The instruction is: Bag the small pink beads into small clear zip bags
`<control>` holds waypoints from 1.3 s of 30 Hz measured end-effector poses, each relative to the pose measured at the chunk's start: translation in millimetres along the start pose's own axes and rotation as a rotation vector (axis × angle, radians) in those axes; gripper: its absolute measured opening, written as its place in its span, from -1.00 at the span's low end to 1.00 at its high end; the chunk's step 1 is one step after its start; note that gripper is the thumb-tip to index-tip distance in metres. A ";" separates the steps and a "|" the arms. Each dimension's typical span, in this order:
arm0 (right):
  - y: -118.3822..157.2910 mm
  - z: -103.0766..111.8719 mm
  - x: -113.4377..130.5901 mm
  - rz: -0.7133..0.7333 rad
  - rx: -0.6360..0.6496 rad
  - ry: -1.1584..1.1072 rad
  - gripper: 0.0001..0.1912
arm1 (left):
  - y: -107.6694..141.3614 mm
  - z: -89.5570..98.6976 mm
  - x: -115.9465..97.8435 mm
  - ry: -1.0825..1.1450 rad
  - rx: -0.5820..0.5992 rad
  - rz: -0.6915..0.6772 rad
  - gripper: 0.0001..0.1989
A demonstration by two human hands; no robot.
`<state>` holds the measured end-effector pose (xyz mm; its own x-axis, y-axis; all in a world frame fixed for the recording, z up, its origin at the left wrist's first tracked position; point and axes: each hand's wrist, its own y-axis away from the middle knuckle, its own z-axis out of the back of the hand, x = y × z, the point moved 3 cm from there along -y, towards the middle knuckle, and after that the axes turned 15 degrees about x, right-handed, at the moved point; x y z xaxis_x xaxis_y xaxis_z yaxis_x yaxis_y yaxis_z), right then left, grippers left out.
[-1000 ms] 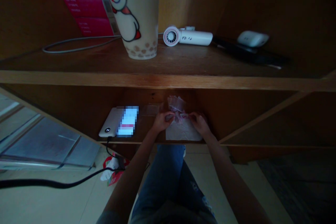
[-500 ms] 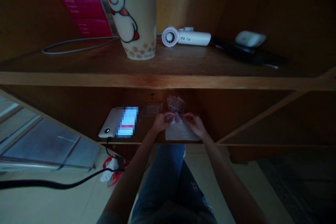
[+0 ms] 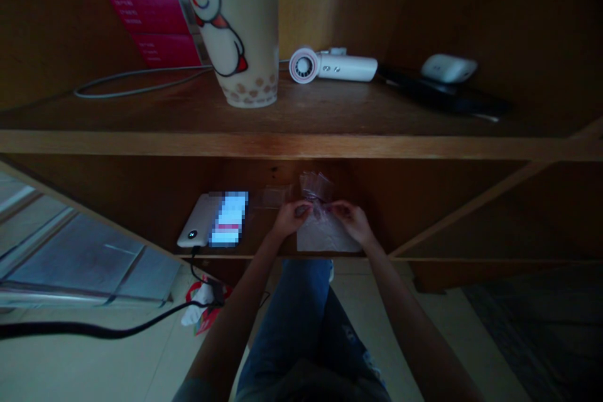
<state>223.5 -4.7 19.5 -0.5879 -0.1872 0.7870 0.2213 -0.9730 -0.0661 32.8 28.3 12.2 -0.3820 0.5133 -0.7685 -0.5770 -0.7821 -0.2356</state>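
Observation:
On the lower shelf, my left hand [image 3: 292, 218] and my right hand [image 3: 351, 220] pinch a small clear plastic bag [image 3: 321, 210] between them, one at each side. Beneath it lies a pale, thin square sheet [image 3: 325, 237], whose material I cannot make out. Just behind my fingers, several clear plastic bags [image 3: 316, 184] are fanned out in a stack. Left of them, another flat clear piece of plastic [image 3: 276, 196] rests on the wood. My fingertips are small and dim, so their exact hold is hard to see.
A phone [image 3: 228, 220] with a lit screen lies beside a white power bank [image 3: 195, 221] with a cable [image 3: 141, 326]. On the upper shelf [image 3: 301, 144] stand a bubble tea cup [image 3: 249, 31], a white handheld fan [image 3: 346, 68], pink boxes [image 3: 155, 12] and a white earphone case [image 3: 448, 69].
My right hand has shifted slightly left, toward my left hand, at the plastic bag. My left hand stays nearly where it was.

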 end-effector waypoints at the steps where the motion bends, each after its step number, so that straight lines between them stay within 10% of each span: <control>1: 1.5 2.7 -2.1 -0.032 -0.018 0.059 -0.80 | -0.1 0.0 0.0 0.002 -0.001 0.008 -0.85; 20: 5.9 3.7 -18.4 -0.099 -0.051 0.366 -0.79 | 0.0 0.4 -0.9 0.017 0.013 0.009 -0.87; 39: 2.8 -8.1 4.0 0.141 0.152 -0.166 -0.87 | 0.2 0.8 -1.2 0.024 -0.010 -0.003 -0.87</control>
<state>215.5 -9.3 17.5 -0.4099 -0.2822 0.8674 0.4137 -0.9050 -0.0990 32.6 27.8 13.6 -0.3627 0.5071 -0.7819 -0.5712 -0.7839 -0.2435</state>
